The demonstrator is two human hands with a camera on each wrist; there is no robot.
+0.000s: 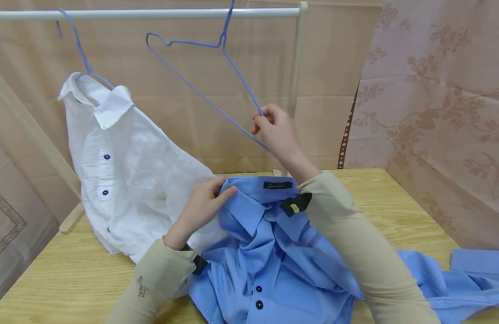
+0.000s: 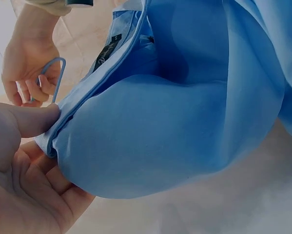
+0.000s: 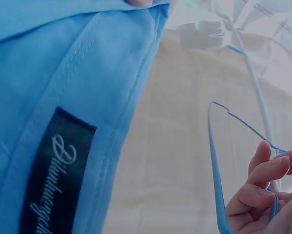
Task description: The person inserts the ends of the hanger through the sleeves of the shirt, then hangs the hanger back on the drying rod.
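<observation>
My left hand (image 1: 202,204) pinches the collar of a blue shirt (image 1: 249,252) between thumb and fingers, holding the neck up over the table. In the left wrist view the thumb (image 2: 36,119) lies on the collar edge and the fingers go beneath the cloth. Behind the shirt's neck, my right hand (image 1: 278,132) grips the right end of a blue wire hanger (image 1: 192,87), which tilts down toward the right below the rail. A black label (image 1: 278,185) shows inside the collar. In the right wrist view, curled fingers (image 3: 255,195) surround the wire.
A white shirt (image 1: 124,166) hangs on another blue hanger (image 1: 81,49) at the left. The white rail (image 1: 152,13) runs across the back on wooden posts (image 1: 297,67). More blue cloth (image 1: 456,279) lies on the wooden table (image 1: 395,216) at the right.
</observation>
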